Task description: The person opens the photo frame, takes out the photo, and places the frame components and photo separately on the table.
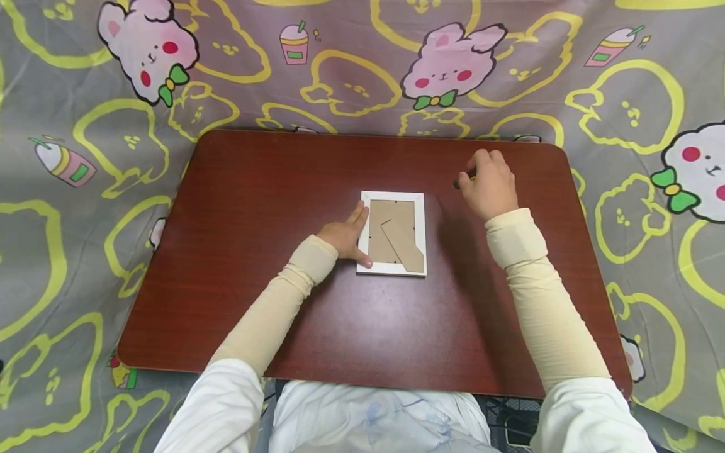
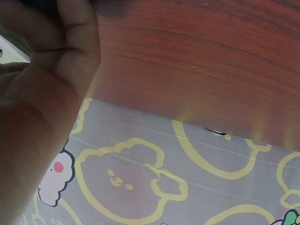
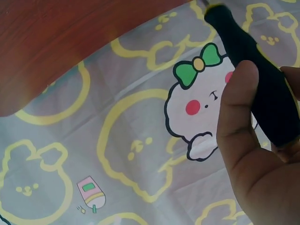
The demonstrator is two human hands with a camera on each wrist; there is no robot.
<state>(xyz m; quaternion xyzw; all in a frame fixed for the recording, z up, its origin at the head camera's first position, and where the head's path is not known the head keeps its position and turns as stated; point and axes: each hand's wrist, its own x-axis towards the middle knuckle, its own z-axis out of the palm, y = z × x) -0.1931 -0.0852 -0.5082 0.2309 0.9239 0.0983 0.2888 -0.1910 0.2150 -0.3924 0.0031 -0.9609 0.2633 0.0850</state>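
A white picture frame (image 1: 420,217) lies face down on the brown table, its tan backing board (image 1: 376,236) and angled stand flap (image 1: 406,245) facing up. Along the frame's left side rests my left hand (image 1: 344,238), fingers extended at the upper part of the edge and thumb on the lower left corner. Up and to the right of the frame, my right hand (image 1: 491,185) grips a screwdriver (image 3: 246,44) with a dark handle and yellow trim. Most of its shaft is out of sight in the right wrist view; in the head view the hand hides most of the tool.
The brown table (image 1: 272,182) has rounded corners and a glossy top. A grey cloth (image 1: 345,38) with cartoon animals hangs behind it and at both sides. The person's lap (image 1: 374,415) is at the front edge, and a dark mesh basket (image 1: 512,418) is partly visible below.
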